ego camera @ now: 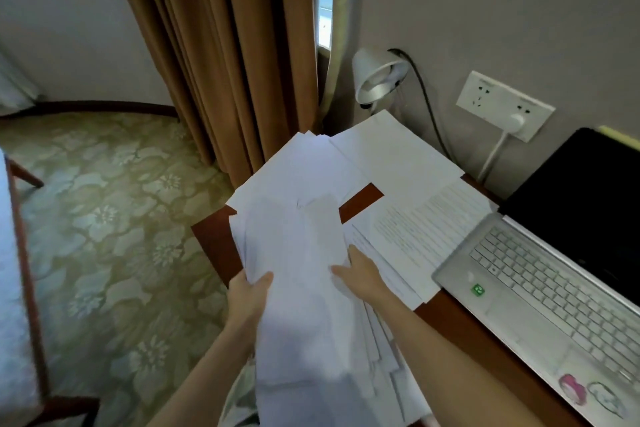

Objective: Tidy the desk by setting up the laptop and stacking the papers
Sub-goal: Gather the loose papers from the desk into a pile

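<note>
A loose, uneven bundle of white papers (298,246) is held above the left end of the wooden desk (460,326). My left hand (251,291) grips its left edge, thumb on top. My right hand (358,274) holds the right edge, fingers curled against the sheets. More sheets lie flat on the desk: blank ones (391,149) at the back and a printed page (415,229) beside the laptop. The silver laptop (540,291) stands open at the right with a dark screen (588,191).
A white desk lamp (375,80) stands at the desk's back corner by the brown curtain (228,62). A wall socket (504,104) holds a white plug with its cable. Patterned carpet (110,218) lies to the left, with a chair's wooden frame (26,253) at the far left.
</note>
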A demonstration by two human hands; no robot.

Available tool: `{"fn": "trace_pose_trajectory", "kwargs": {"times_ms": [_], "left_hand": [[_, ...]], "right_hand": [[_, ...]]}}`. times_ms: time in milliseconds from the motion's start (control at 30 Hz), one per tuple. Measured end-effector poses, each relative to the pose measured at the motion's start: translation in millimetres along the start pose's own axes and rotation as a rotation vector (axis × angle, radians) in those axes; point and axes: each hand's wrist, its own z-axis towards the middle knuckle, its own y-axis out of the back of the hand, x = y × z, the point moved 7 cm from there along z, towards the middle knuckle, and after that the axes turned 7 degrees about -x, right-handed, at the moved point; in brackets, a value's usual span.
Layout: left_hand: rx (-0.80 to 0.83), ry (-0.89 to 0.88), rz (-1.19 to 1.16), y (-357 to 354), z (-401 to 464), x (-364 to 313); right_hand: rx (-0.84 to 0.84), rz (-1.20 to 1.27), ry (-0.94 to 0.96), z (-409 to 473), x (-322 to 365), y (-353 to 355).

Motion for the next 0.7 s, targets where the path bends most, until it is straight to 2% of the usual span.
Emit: {"fn": "trace_pose_trajectory", "kwargs": {"times_ms": [100, 200, 300, 367, 467, 533, 700], "left_hand": [[0.202, -0.115, -0.076, -6, 12, -56], [0.405, -0.366, -0.129, -8, 19, -136], [0.576, -0.538, -0.158, -24, 26, -219], [0.653, -0.629, -0.178, -37, 33, -267], [0.697, -0.736, -0.248, -52, 45, -319], [0.738, -0.778, -0.294, -61, 48, -341], [0.829, -0.777, -0.345, -87, 52, -350]], "right_hand": [[-0.042, 0.351, -0.04, 7, 3, 25], [-0.138, 0.634, -0.11, 18, 15, 56], [-0.23, 0.848, -0.044, 33, 55, 92], [-0.347, 0.797, 0.076, 37, 96, 126], [-0.645, 0.675, 0.204, 23, 146, 176], [-0.786, 0.63, 0.288, 8, 168, 195], [-0.965, 0.693, 0.356, -15, 176, 203]]}}
